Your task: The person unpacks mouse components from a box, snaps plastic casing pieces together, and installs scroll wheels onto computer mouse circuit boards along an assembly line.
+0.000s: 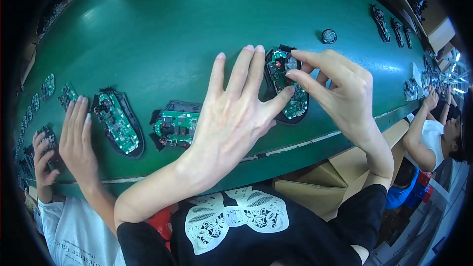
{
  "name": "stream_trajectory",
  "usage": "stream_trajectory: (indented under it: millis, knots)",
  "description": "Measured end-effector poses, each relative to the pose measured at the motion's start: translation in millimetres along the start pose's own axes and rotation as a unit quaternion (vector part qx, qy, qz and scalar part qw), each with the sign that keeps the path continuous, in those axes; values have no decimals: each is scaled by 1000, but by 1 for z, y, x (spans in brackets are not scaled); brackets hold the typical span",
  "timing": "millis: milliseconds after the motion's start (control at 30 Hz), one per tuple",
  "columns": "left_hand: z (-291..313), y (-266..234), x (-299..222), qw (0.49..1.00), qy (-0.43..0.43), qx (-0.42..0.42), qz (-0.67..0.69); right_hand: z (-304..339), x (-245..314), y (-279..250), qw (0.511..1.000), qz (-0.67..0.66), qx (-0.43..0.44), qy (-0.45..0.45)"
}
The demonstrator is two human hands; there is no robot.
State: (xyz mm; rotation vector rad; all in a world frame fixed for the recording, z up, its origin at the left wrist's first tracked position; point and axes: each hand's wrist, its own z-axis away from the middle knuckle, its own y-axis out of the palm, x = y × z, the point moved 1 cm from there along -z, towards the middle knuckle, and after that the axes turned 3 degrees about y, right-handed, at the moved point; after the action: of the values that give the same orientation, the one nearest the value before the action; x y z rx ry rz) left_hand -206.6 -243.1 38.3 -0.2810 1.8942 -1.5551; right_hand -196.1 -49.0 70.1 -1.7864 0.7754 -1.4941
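Head view: on the green conveyor belt (pixel 148 24) lies a black mouse base with green circuit board (pixel 288 86). Left hand (pixel 236 113) lies flat and spread, fingers apart, its thumb tip touching that base's left edge. Right hand (pixel 340 88) pinches at the board's upper end, thumb and forefinger nearly together; whether anything sits between them cannot be told. Left of this base lie two similar bases (pixel 175 128), beside a co-worker's hand (pixel 76 138).

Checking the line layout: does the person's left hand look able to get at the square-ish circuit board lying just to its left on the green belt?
Probably yes. The left hand is spread open and holds nothing, the circuit board lies bare right beside its wrist, and nothing stands between them. The neighbour's hand rests farther left.
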Motion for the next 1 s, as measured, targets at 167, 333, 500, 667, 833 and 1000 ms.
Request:
stream_trajectory:
  millis: [167,333,500,667,833,1000]
  knots:
    - [-9,-7,1,996,43,28,-76,-4,-2,4,996,41,13,-73]
    - [-12,-9,6,998,57,30,-18,-3,-12,0,997,20,11,-74]
    - [-16,-12,6,995,83,50,-21,-5,-15,-2,997,11,14,-72]
    - [-19,-13,7,995,83,63,-2,-4,-11,-4,998,14,55,-29]
    - [-23,-13,2,998,48,49,10,-18,-7,-14,991,45,122,-21]
    - [-28,-12,1,997,51,52,-21,5,-15,1,993,82,65,-56]
